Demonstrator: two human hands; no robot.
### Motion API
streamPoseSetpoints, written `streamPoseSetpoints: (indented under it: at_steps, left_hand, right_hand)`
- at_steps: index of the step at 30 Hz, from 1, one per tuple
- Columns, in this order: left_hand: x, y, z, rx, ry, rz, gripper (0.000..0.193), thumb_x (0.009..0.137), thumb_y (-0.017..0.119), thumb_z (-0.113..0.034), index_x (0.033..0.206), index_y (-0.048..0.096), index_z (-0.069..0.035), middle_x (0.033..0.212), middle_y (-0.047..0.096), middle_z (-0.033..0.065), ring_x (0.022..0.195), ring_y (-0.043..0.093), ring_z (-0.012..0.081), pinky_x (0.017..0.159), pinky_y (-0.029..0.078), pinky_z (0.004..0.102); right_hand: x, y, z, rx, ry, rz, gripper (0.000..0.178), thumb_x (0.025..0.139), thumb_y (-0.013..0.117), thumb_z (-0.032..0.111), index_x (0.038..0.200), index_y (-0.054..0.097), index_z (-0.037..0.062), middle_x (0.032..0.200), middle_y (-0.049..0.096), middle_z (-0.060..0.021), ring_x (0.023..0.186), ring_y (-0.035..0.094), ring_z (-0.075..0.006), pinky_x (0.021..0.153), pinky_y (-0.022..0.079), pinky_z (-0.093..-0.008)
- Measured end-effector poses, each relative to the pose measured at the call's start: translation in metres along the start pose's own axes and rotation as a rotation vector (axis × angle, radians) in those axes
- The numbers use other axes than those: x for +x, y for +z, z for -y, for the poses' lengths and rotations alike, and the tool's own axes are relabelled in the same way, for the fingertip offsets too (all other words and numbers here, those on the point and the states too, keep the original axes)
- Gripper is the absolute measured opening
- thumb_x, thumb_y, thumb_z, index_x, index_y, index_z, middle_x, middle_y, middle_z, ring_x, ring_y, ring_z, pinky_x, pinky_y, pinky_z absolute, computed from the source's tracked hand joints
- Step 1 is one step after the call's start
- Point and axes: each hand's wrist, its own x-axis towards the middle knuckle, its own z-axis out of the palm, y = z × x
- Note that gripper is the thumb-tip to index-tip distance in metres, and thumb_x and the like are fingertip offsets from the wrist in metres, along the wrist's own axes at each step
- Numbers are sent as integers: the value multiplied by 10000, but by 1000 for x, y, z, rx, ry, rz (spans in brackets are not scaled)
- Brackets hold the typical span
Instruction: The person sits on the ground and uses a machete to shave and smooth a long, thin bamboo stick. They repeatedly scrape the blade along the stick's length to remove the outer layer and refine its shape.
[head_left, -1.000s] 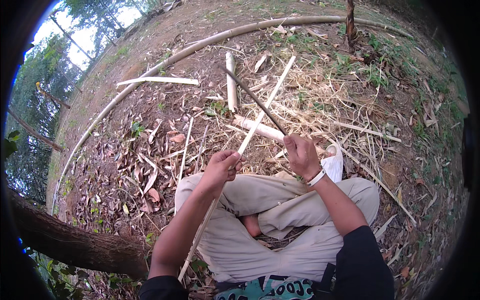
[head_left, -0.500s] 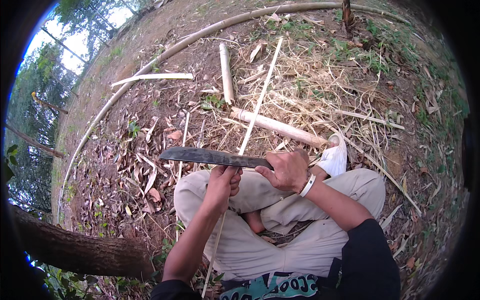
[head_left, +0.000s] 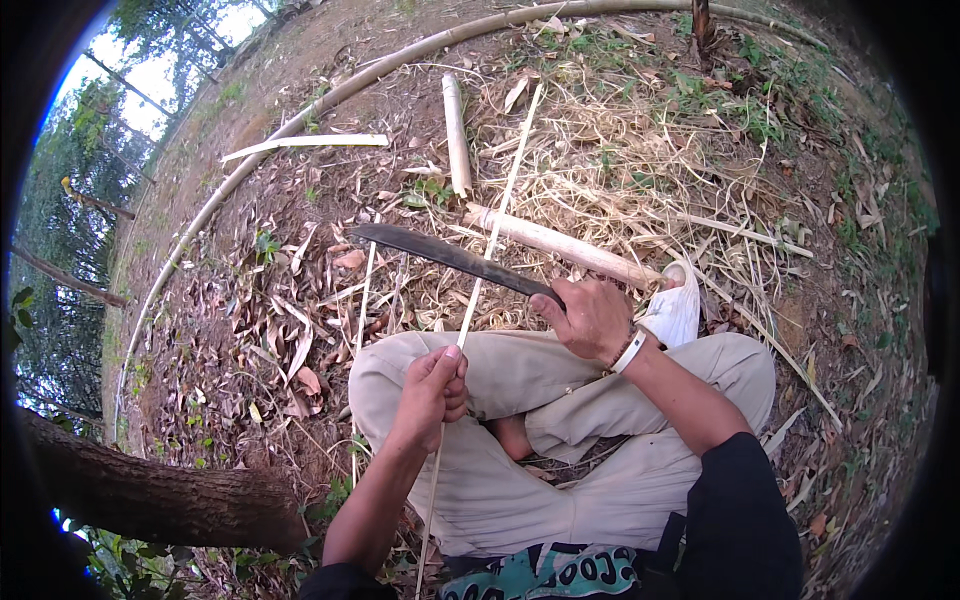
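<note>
My left hand (head_left: pixel 434 392) is closed around a long, thin pale bamboo strip (head_left: pixel 510 180), over my lap. The strip runs from the lower edge, through my fist, and up and away over the ground. My right hand (head_left: pixel 592 320) grips the handle of a machete (head_left: pixel 450 256), whose long dark blade points to the far left and crosses the strip well ahead of my left fist. My right fingers hide the handle. Beyond the blade, a short bamboo pole (head_left: pixel 565 248) lies across the ground, its right end by my cloth-wrapped foot (head_left: pixel 676 305).
A heap of pale shavings (head_left: pixel 640 170) covers the ground ahead. Another bamboo piece (head_left: pixel 455 135) and a flat split strip (head_left: pixel 305 141) lie farther off, inside a long curved pole (head_left: pixel 290 128). A thick tree trunk (head_left: pixel 160 490) lies at lower left, dry leaves beside it.
The machete has moved away from my left fist, farther along the strip, and its blade now slants more. My left hand has come slightly nearer to me, still holding the strip.
</note>
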Motion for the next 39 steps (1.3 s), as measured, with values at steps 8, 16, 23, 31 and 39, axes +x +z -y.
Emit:
streamPoseSetpoints:
  at_steps: [8,16,23,31,39]
  left_hand:
    - [-26,-15,2,-95,-139,58,305,1027,467,-334,831,450,-100,581,252,-78,431,181,22,365,130,204]
    - [-21,-20,-2,-99,-209,87,313,1031,445,-352,838,439,-105,581,251,-70,427,189,31,370,138,211]
    - [-12,-6,2,144,78,-77,310,1032,467,-343,840,431,-102,561,273,-73,422,227,27,376,178,217]
    - [-1,26,-9,186,163,-76,297,1043,441,-302,844,451,-83,559,306,-85,427,240,14,381,208,211]
    - [7,38,-20,189,179,-37,275,1031,456,-319,873,454,-94,589,283,-94,438,217,10,386,169,205]
  right_hand:
    - [7,-4,-15,61,92,-16,561,944,474,546,697,601,58,559,581,-169,558,611,-389,528,471,-474]
    - [11,6,-31,21,45,-43,652,925,449,631,646,596,61,539,590,-175,500,620,-347,487,485,-460]
    - [-18,1,26,-2,-224,67,657,897,471,664,648,589,67,543,591,-154,500,625,-318,461,472,-429]
    - [-15,-11,31,-2,-254,-144,609,890,522,631,642,565,77,526,574,-127,465,607,-298,436,465,-402]
    - [-8,-15,26,52,-95,-119,562,903,533,577,651,568,77,528,560,-115,498,599,-322,495,455,-424]
